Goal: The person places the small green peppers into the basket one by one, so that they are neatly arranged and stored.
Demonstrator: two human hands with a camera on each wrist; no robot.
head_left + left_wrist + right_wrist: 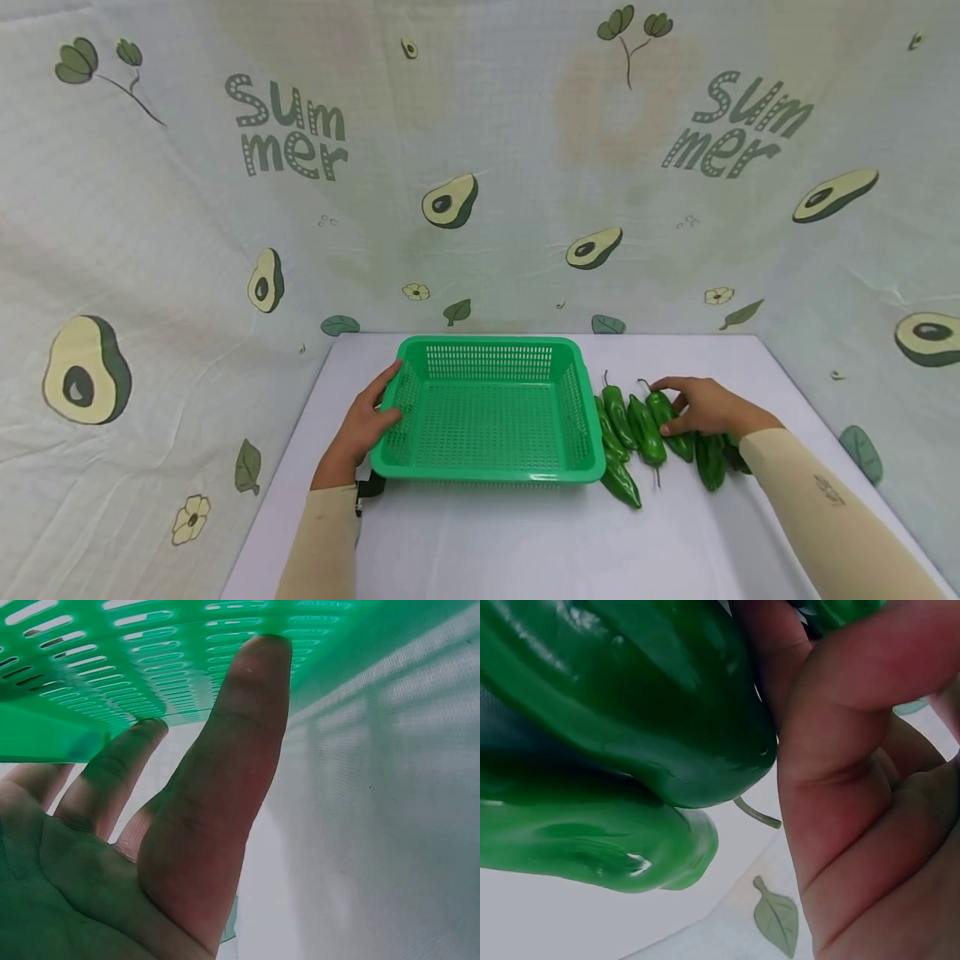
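Right hand (699, 405) here, thumb and fingertips curled on a pepper (663, 408) in the cluster right of the basket (487, 477), and that glossy skin could slip, or the pinch could nudge neighbouring peppers (647, 437) lying so close! Left hand (366, 425), fingers apart and fairly straight, touches the basket's left side, where a careless push could slide it; inside, just bare slatted floor, every visible pepper lying outside.
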